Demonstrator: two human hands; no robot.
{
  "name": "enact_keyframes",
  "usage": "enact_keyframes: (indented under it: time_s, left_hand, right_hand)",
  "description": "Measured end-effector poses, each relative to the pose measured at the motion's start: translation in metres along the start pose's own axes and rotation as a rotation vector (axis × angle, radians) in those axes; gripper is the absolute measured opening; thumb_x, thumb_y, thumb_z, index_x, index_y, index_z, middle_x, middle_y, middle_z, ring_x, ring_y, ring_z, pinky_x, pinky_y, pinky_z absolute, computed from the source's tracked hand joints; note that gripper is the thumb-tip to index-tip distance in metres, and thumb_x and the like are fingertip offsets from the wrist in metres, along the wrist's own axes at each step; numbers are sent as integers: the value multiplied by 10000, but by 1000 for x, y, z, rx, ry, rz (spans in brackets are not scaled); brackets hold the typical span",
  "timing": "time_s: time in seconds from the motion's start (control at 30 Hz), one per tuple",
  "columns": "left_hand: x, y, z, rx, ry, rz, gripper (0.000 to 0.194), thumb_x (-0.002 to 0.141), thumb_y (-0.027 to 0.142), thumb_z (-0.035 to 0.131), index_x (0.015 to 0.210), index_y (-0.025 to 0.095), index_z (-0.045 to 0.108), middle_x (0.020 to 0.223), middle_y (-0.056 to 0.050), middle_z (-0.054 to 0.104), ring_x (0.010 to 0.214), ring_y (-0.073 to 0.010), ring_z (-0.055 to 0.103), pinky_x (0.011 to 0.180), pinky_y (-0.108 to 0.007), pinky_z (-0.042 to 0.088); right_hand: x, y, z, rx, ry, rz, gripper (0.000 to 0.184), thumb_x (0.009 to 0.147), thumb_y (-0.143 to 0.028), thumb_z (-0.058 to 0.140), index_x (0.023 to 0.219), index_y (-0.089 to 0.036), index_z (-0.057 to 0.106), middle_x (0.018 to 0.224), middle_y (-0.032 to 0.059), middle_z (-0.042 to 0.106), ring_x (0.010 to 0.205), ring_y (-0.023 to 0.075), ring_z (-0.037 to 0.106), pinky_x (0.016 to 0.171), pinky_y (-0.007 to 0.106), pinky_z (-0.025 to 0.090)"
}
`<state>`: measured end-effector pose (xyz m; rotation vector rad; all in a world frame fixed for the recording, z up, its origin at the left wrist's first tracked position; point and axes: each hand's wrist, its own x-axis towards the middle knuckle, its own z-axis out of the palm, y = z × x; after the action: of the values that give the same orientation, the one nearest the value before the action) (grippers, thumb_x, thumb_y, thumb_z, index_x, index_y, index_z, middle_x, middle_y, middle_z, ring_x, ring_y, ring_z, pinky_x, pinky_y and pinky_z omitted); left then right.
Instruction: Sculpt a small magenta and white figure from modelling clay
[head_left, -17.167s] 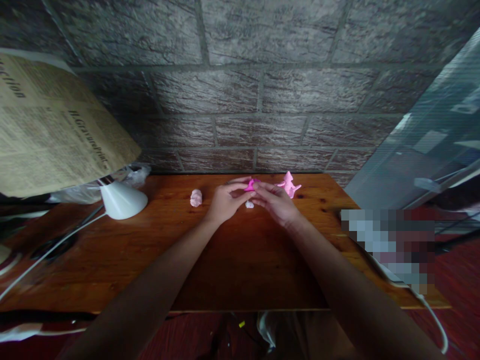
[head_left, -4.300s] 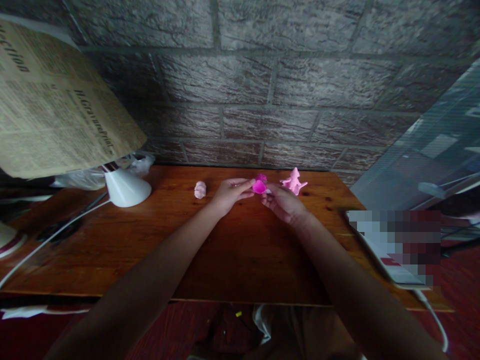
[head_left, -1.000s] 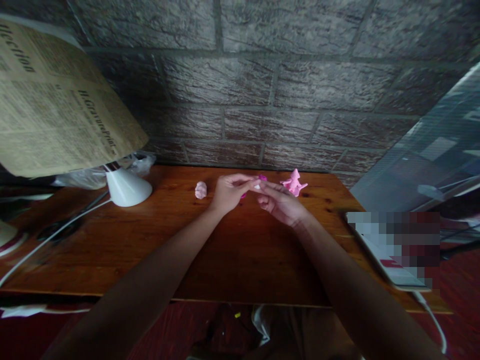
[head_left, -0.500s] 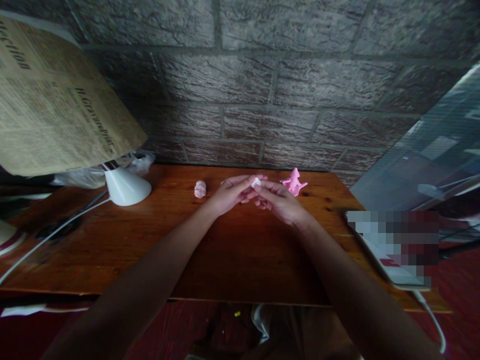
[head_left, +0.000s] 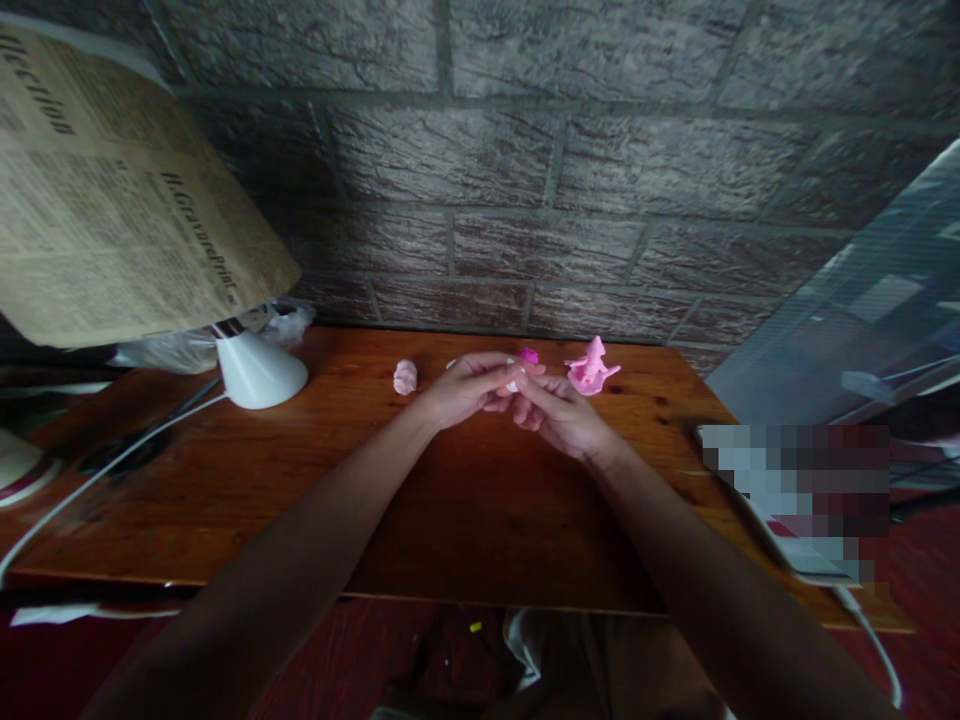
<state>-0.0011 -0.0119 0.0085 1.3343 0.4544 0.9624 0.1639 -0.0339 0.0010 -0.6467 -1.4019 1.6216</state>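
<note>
White cone-shaped lamp base (head_left: 259, 375), on brown wooden table (head_left: 480, 510): ref. pt.
1. Small white lump (head_left: 512, 384), well R of base; L hand (head_left: 466, 390) & R hand (head_left: 564, 416) together, fingertips clamped on it.
2. Pale-pink rounded lump (head_left: 405, 377), R of base, nearer than hands.
3. Magenta pc. (head_left: 529, 355), partly hidden, R of base, just past fingers.
4. Pink pointed figure (head_left: 592, 368), R of base, beyond no. 3.

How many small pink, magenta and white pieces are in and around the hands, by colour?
Pale pink: 1, the lump
Brighter pink: 1, the spiky piece
Magenta: 1, the partly hidden piece
White: 2, the pinched piece between the left hand and right hand, and the bit behind the left hand
Total: 5 visible
</note>
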Motion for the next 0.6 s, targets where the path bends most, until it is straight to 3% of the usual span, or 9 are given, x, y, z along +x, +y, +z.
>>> enact_keyframes:
  time_s: [0.2,0.4,0.6]
  left_hand:
    - [0,-1,3,179,70,88,480,843,475,744,1225,185,729,819,-77,754,547,-82,524,483,-216,334]
    - [1,2,3,255,101,100,500,784,405,805,1215,162,730,1142,-156,754,704,-127,631,545,-226,403]
    - [4,-4,5,235,204,131,471,754,468,811,1102,153,774,822,-66,758,525,-68,517,470,-196,356]
  right_hand:
    - [4,2,-6,38,44,-24,459,772,-617,765,604,-198,678,617,4,661,610,100,594,505,212,362]
    - [4,1,-10,127,51,61,370,711,-564,840,752,-207,751,704,19,736,693,120,662,562,205,431]
    - [5,-2,-9,168,47,129,322,775,-519,806,804,-201,762,768,35,779,655,108,644,552,199,440]
